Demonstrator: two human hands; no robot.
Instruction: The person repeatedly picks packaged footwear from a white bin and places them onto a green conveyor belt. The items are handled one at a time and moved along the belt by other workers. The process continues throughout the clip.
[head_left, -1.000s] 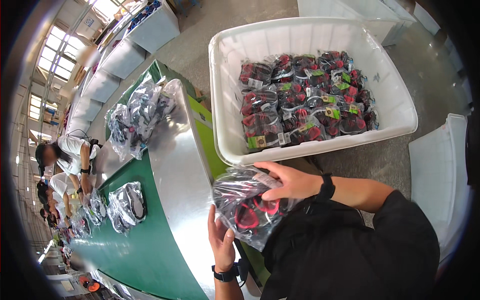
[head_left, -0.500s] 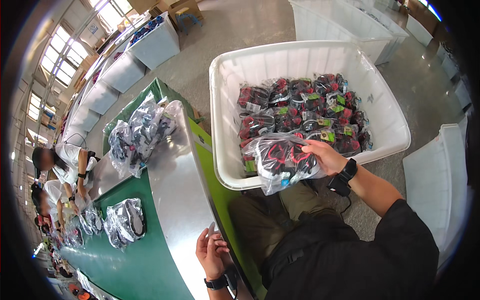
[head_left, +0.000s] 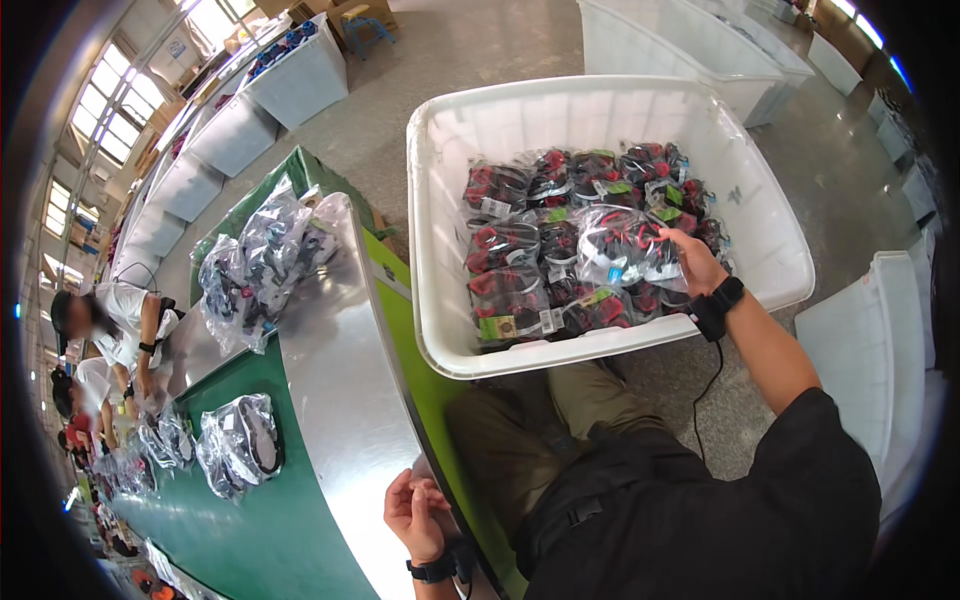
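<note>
The bag (head_left: pixel 622 246), clear, with red and dark goods and a small blue tag inside, is over the packed bags (head_left: pixel 505 245) in the white bin (head_left: pixel 770 205), right of the middle and inside the rim. Whether it touches those beneath, I cannot tell. The right hand (head_left: pixel 697 262) has it by its right edge, thumb and fingers closed on the plastic. The forearm crosses the bin's near rim close to the right corner, and a cable (head_left: pixel 705 400) hangs from the wristband (head_left: pixel 722 300).

The packed bags lie in rows. Bare bin wall shows beyond the far row, and a pale strip of bin runs down the right side between the bags and the wall; the left rows sit nearer their wall.

The left hand (head_left: pixel 418 518) is at the right edge of the metal table (head_left: pixel 325 400), half open, fingers loosely bent, with nothing seen in its grasp. The table's green side panel (head_left: pixel 435 385) stands just beside the bin's left wall, the gap narrow.

Bare metal stretches from the left hand up to a bag heap (head_left: pixel 265 255) at the table's far end. Left of it, a lone bag (head_left: pixel 240 447) lies on the green belt (head_left: pixel 270 530), bare belt on its near side. A second bin (head_left: pixel 860 350) stands to the right, with grey floor (head_left: pixel 750 430) between.
</note>
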